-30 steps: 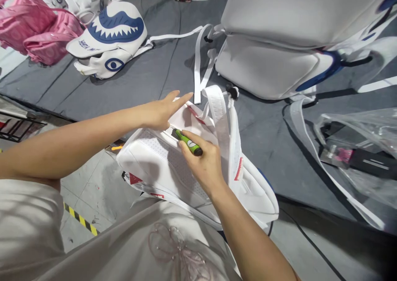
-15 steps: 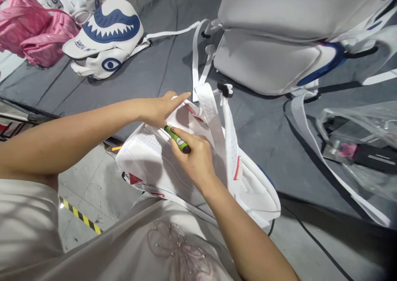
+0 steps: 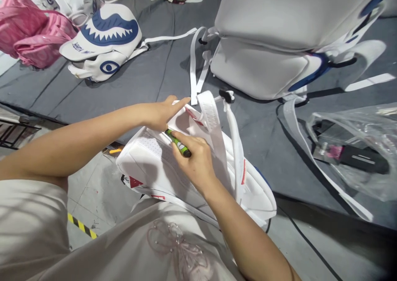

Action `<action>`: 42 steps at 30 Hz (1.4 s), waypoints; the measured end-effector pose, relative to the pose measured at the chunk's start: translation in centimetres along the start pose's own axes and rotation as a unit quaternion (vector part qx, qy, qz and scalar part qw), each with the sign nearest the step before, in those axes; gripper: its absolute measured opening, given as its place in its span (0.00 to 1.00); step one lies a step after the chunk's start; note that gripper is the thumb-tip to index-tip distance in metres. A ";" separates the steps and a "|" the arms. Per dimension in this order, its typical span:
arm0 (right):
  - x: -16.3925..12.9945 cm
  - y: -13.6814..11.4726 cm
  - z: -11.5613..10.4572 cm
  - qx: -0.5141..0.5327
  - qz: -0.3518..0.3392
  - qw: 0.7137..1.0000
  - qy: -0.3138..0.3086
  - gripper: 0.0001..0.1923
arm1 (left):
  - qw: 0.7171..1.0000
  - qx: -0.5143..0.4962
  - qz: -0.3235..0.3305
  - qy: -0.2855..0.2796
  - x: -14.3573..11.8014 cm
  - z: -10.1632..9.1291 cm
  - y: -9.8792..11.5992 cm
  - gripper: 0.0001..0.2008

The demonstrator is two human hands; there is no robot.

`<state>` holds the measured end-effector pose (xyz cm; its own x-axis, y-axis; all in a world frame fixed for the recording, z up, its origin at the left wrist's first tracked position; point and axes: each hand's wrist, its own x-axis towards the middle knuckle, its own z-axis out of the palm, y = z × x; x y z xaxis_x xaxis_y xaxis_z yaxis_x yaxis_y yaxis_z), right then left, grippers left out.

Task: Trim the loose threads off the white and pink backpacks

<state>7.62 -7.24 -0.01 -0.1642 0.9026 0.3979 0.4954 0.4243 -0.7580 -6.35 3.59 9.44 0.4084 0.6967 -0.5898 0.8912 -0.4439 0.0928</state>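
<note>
Right hand (image 3: 195, 161) clamped on green tool (image 3: 178, 142), left hand (image 3: 163, 112) flat, fingers together, on white backpack (image 3: 155, 165)

The green tool (image 3: 178, 143) shows only its middle: its far tip is hidden under the left hand (image 3: 163, 112), its near end inside the right hand (image 3: 194, 161). The big white backpack (image 3: 279, 29) is cut off by the top and right edges, the pink bags (image 3: 27, 33) by the left edge. The contents of the clear plastic bag (image 3: 356, 148) are blurred.
</note>
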 end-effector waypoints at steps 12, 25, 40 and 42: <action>0.0 0.0 0.1 0.014 0.011 0.999 0.027 0.14 | 1.000 0.010 -0.009 0.000 0.0 0.0 0.3 0.54; 0.1 -0.1 -0.1 0.032 0.043 0.998 0.024 0.14 | 1.000 0.011 -0.005 0.011 0.2 0.3 -0.1 0.55; 0.1 -0.1 -0.5 0.057 0.067 0.996 -0.001 0.14 | 1.000 0.013 0.006 0.016 0.2 0.4 -0.2 0.55; 0.2 -0.1 -0.5 0.059 0.071 0.996 0.005 0.14 | 1.000 0.010 0.003 0.018 0.2 0.4 -0.3 0.55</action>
<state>7.97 -7.16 0.45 -0.0912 0.9537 0.2866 0.4100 0.2982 -0.8620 -6.60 3.63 8.96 0.4214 0.7130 -0.5604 0.8844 -0.4597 0.0801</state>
